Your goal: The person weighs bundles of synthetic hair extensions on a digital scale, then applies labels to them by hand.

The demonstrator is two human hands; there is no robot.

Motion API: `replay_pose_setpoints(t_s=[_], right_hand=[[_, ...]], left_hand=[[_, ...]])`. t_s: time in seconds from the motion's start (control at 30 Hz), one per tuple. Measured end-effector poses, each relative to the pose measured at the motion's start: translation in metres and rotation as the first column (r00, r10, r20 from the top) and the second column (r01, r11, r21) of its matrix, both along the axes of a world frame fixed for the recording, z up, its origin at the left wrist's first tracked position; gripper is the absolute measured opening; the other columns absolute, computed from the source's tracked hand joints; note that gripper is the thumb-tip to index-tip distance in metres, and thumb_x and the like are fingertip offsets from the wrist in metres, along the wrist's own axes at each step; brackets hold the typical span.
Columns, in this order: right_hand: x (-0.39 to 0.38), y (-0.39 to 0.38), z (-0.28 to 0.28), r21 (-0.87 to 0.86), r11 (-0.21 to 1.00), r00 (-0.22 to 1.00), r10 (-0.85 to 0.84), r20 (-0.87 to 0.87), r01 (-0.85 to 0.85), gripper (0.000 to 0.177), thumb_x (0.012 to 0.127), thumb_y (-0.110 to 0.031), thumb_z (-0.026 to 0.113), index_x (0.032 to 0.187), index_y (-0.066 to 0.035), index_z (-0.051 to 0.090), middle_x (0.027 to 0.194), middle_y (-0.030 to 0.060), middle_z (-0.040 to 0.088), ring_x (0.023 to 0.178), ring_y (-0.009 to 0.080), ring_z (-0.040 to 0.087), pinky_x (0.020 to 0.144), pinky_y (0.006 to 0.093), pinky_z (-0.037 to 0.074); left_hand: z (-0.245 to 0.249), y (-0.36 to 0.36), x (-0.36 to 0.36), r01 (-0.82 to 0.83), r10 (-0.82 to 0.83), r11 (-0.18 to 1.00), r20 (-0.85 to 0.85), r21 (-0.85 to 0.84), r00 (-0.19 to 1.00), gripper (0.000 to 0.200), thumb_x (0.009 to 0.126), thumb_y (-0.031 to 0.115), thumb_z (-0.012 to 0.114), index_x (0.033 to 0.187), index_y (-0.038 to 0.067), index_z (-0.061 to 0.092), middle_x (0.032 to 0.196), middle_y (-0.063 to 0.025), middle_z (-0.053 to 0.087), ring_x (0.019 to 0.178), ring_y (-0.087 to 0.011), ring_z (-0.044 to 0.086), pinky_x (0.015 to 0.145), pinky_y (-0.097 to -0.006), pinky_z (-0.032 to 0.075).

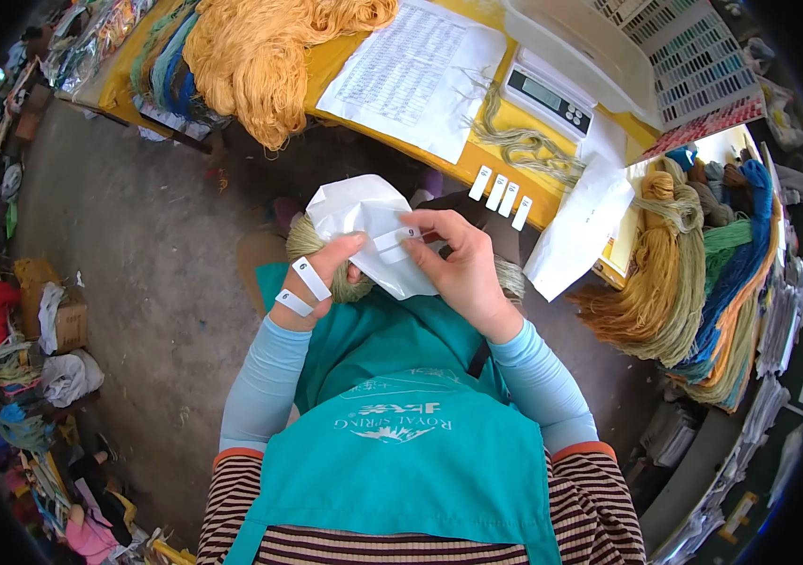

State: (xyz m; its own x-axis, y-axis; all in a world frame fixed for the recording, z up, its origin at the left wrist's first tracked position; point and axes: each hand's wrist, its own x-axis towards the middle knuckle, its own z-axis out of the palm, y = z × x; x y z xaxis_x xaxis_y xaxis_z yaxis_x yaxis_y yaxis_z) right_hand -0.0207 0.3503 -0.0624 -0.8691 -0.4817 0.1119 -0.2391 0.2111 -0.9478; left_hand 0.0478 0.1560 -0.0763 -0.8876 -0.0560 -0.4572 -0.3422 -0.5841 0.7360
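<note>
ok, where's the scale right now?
Upper right of the head view: the scale sits on the yellow table, just right of the printed sheet.

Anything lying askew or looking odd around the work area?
Yes, mildly. A white sheet or bag hangs past the edge of the table at right, so it might slip. Loose pale-green strands straggle beside the scale. Two labels stuck on the left hand and wrist look unusual, though perhaps deliberate.

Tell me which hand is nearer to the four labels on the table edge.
Right. The right hand is just below the labels in view; the left hand is farther, across the bag.
</note>
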Motion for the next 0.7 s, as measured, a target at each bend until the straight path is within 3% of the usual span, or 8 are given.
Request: replay_pose_setpoints(t_s=[0.07,0.2,0.3,0.37,0.47,0.6,0.67,0.7], right_hand=[[0.002,-0.003,0.003,0.034,0.997,0.996,-0.069,-0.056,0.071,0.027,0.08,-0.002,0.073,0.107,-0.006,0.07,0.088,0.0103,0.064,0.079,0.0198,0.064,0.071,0.0307,0.053],[0.0,-0.001,-0.003,0.074,0.997,0.995,-0.018,-0.095,0.025,0.03,0.08,-0.002,0.073,0.109,-0.006,0.069,0.086,0.0104,0.064,0.078,0.0194,0.064,0.071,0.0305,0.053],[0.002,-0.002,-0.01,0.018,0.999,0.999,-0.044,0.026,0.043,0.028,0.083,-0.001,0.071,0.11,-0.004,0.068,0.088,0.0075,0.066,0.082,0.015,0.065,0.073,0.0276,0.053],[0.001,-0.003,-0.014,-0.26,0.962,0.938,0.011,0.347,0.085,0.024,0.085,0.001,0.069,0.109,-0.001,0.068,0.094,0.0046,0.067,0.087,0.0105,0.064,0.077,0.0247,0.053],[0.001,-0.003,-0.016,-0.401,0.908,0.878,0.09,0.471,0.122,0.018,0.087,0.003,0.067,0.105,0.001,0.067,0.099,0.0028,0.067,0.091,0.0081,0.062,0.08,0.0231,0.052],[0.001,-0.003,-0.004,-0.341,0.934,0.9,0.057,0.432,0.104,0.017,0.086,0.003,0.068,0.102,-0.001,0.068,0.095,0.0037,0.067,0.091,0.0102,0.064,0.079,0.0245,0.052],[0.001,-0.001,0.004,-0.071,0.996,0.986,-0.04,0.16,0.052,0.017,0.082,0.004,0.07,0.097,-0.004,0.07,0.092,0.0061,0.067,0.089,0.0172,0.066,0.077,0.0282,0.053],[0.001,0.0,0.005,-0.07,0.996,0.986,-0.039,0.162,0.051,0.017,0.082,0.004,0.07,0.097,-0.004,0.07,0.092,0.0061,0.067,0.089,0.0172,0.066,0.077,0.0282,0.053]], left_hand=[[0.002,0.001,0.0,-0.035,0.035,0.998,0.01,-0.051,0.999,0.034,0.084,0.015,0.07,0.116,0.011,0.061,0.093,-0.0007,0.065,0.074,-0.008,0.059,0.057,-0.0208,0.044],[-0.001,-0.002,0.001,-0.008,0.009,0.998,0.008,-0.069,1.0,0.034,0.084,0.015,0.07,0.116,0.011,0.061,0.093,-0.0008,0.065,0.074,-0.0086,0.058,0.058,-0.0215,0.045],[-0.001,-0.003,0.001,-0.004,0.001,0.997,-0.038,-0.078,0.999,0.035,0.083,0.015,0.071,0.117,0.01,0.061,0.093,-0.001,0.065,0.072,-0.009,0.058,0.057,-0.0214,0.045],[0.0,-0.004,0.001,-0.001,-0.004,0.997,-0.059,-0.079,0.998,0.036,0.083,0.015,0.071,0.117,0.01,0.061,0.094,-0.0011,0.065,0.071,-0.0092,0.058,0.056,-0.0213,0.045],[0.002,-0.004,-0.001,0.018,-0.024,0.998,-0.11,-0.059,0.994,0.037,0.083,0.015,0.071,0.118,0.01,0.06,0.094,-0.0017,0.065,0.07,-0.0095,0.058,0.055,-0.021,0.045],[-0.006,-0.004,-0.002,0.022,-0.024,0.999,-0.053,-0.043,0.998,0.039,0.083,0.015,0.07,0.121,0.01,0.059,0.095,-0.002,0.065,0.072,-0.0096,0.058,0.055,-0.021,0.045],[-0.007,-0.002,-0.003,0.014,-0.016,0.999,-0.054,-0.034,0.998,0.039,0.084,0.015,0.069,0.121,0.01,0.059,0.095,-0.0019,0.065,0.073,-0.0097,0.058,0.055,-0.0211,0.044],[-0.006,-0.001,-0.003,0.008,-0.011,0.999,-0.069,-0.04,0.998,0.038,0.084,0.015,0.069,0.12,0.01,0.059,0.096,-0.0018,0.065,0.074,-0.0098,0.059,0.055,-0.0212,0.044]])
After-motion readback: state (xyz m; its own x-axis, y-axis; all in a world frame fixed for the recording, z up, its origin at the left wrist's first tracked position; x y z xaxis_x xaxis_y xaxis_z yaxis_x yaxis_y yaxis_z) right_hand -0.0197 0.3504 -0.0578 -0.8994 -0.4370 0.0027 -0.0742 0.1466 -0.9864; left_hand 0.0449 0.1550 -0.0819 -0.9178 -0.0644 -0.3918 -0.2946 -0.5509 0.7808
